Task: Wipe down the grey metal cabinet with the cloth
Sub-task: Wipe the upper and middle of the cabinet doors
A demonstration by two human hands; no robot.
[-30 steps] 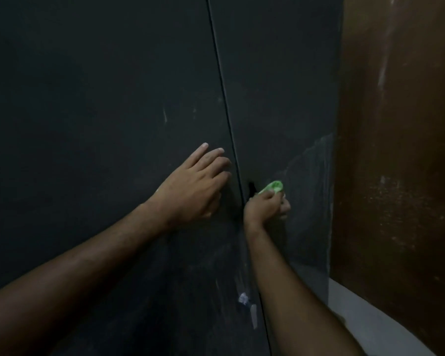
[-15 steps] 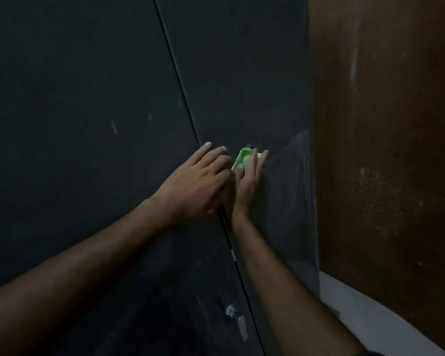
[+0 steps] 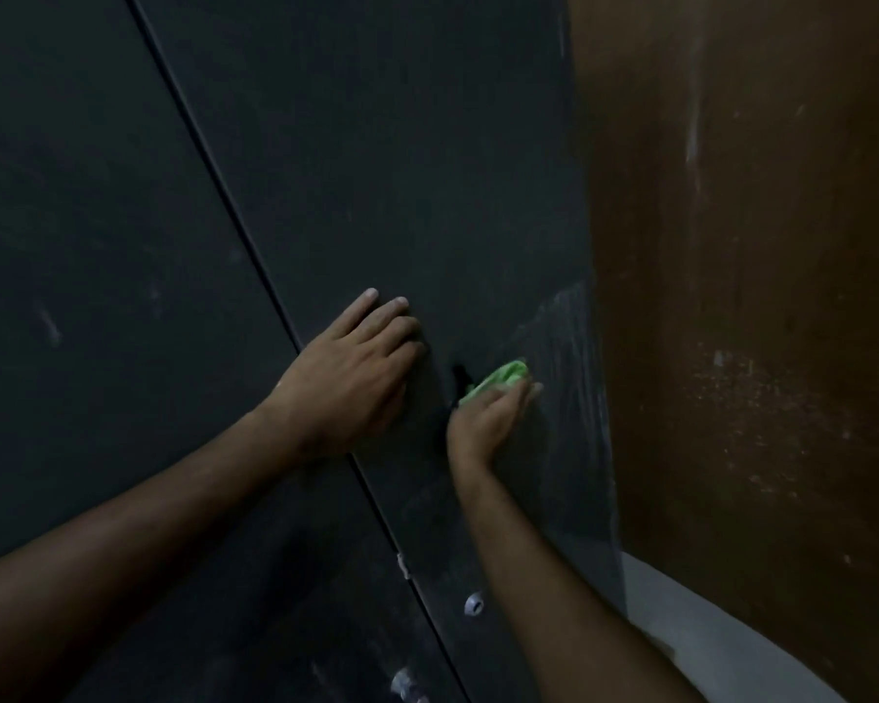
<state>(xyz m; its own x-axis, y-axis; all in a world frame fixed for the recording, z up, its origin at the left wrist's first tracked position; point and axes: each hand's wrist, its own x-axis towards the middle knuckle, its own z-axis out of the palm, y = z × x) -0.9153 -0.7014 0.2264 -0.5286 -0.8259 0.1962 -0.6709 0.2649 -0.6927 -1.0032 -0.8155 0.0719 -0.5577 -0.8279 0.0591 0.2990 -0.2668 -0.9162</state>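
Clearly the wiping is under way on the grey metal cabinet (image 3: pixel 123 246), whose dark doors fill most of the view. Its left door shows a few pale scuffs and looks dull. At the seam between the doors the left hand (image 3: pixel 348 383) lies flat, fingers straight and together, pressing on the metal and holding nothing — it seems to brace the body and keep the door from rattling.

Just right of it sits a small dark fitting, perhaps a handle or latch; it is too dim to say. Touching that spot is the cloth (image 3: pixel 498 380), a bright green wad bunched under the right hand (image 3: pixel 488 421), whose fingers curl over it and press it against the right door. Beyond the cloth, toward the door's right edge, pale streaks run across the metal — either damp trails or smeared dust, I cannot tell which.

To do this step well, I would judge that the cloth wants spreading flatter so that more of it meets the panel, with overlapping strokes carried out to the edge. The streaked patch likely needs a second pass. Further down are a round lock (image 3: pixel 474 603) and another small metal fitting, which call for working around. At far right stands a brown wall (image 3: pixel 757 347), with a pale floor (image 3: pixel 706 631) below it.
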